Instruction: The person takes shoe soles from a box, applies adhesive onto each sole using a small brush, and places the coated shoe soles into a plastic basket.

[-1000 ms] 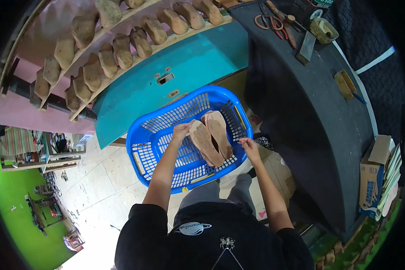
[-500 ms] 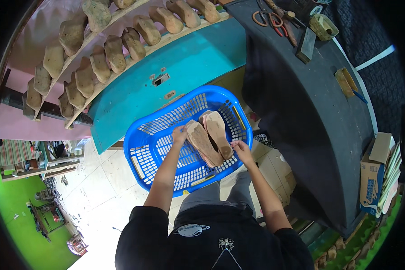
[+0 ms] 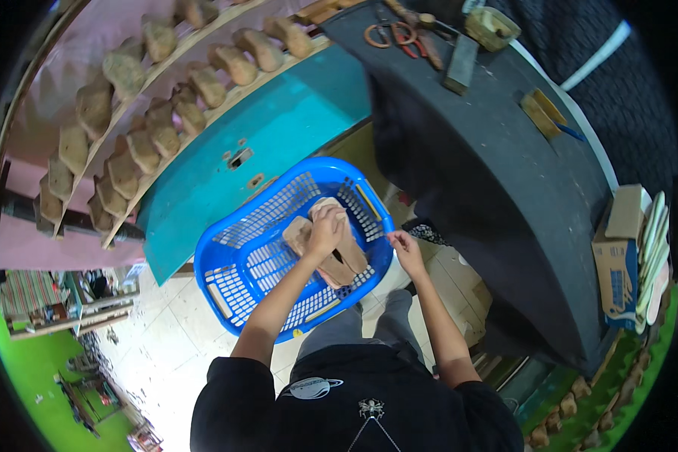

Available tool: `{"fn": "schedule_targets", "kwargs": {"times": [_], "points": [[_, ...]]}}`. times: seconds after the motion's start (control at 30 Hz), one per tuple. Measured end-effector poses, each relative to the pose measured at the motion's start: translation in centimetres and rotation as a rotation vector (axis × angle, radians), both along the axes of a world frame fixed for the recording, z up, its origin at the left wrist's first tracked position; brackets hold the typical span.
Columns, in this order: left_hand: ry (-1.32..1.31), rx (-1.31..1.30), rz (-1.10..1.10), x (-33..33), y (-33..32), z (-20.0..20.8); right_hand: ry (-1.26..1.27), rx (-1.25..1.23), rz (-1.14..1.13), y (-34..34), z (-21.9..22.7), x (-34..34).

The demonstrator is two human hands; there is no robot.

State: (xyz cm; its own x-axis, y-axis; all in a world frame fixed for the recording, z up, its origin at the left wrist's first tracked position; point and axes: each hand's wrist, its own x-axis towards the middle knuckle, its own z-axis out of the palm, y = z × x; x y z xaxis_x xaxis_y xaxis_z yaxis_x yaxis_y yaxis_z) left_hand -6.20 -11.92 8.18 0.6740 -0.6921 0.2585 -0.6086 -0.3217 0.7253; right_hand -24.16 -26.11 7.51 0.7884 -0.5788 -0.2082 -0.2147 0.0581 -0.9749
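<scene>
Two stacks of tan, sole-shaped pieces, like shoe soles (image 3: 349, 250), lie side by side in a blue plastic laundry basket (image 3: 230, 320) in front of me. My left hand (image 3: 325, 232) reaches into the basket, its fingers bent over the far part of the soles and closed on them. The palm side and some fingertips are hidden. At the basket's right rim my right hand (image 3: 407, 253) is closed, fingers curled and pressed together. Whatever it may hold is too small to make out, and I cannot tell whether it touches the rim.
Wooden shoe lasts (image 3: 158, 128) line shelves at the far left, above a turquoise panel (image 3: 279, 113). To the right stands a dark-covered table (image 3: 497, 143) with scissors (image 3: 389, 35), a grey block (image 3: 460, 64) and a small tub (image 3: 493, 29). A cardboard box (image 3: 618, 256) sits at its near end.
My left hand has moved from the left edge of the soles to over their far part. My right hand has drawn slightly away from the soles. The view has shifted a little.
</scene>
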Motion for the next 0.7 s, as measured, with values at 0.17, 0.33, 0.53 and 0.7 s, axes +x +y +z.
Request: {"fn": "schedule_targets", "kwargs": {"times": [0.17,0.33,0.53,0.7], "points": [[-0.015,-0.149,-0.215,-4.6,-8.6,8.1,-0.067,-0.271,-0.187,-4.6,7.3,-2.5],[-0.048,-0.269,-0.404,-10.6,-16.9,14.7,-0.160,-0.415,-0.370,-10.2,14.1,-8.2],[-0.057,-0.402,-0.658,-19.4,-26.6,20.7,-0.157,-0.639,-0.624,-16.5,21.1,-18.3],[-0.072,-0.498,-0.850,-27.3,-33.6,24.7,-0.091,-0.800,-0.826,-19.8,25.6,-28.0]]}}
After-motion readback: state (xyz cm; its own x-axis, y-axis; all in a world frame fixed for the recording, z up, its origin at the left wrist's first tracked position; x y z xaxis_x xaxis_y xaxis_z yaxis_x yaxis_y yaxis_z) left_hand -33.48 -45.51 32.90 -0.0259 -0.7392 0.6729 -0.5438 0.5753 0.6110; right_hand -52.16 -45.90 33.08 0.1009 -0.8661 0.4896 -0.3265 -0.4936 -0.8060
